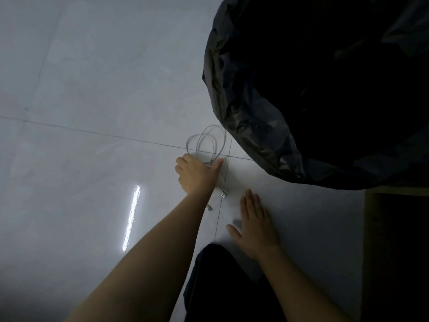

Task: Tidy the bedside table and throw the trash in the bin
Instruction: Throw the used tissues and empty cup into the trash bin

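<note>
Left hand: we see the left hand (197, 174) stretched far out and down to the floor, its fingers curled over a white cable (212, 149) and the thumb spread to the right, so it is grasping the cable where the loops gather.
Right hand: the right hand (255, 226) is spread flat, palm down, fingers straight and together, holding nothing; we cannot tell whether it presses on the floor or hangs just above it.
Cable: it lies on the floor in a few loose loops that fan out beyond the left hand's fingers, just beside the bin; a short length runs back under the hand to a small white plug (223, 194), which rests on the floor between the two hands.
Bin: the bin (243, 112) fills the upper right, lined with a crumpled black bag (267, 145) folded over its rim; its inside is too dark for us to make out.
Floor: the floor (92, 89) is pale glossy tile with thin grout lines, and a bright streak of light (132, 217) reflects off it left of the left forearm.
Near us: a dark trouser leg (220, 287) shows at the bottom between the arms.
Right edge: a piece of wooden furniture (369, 228) stands below the bin, its face in shadow.
</note>
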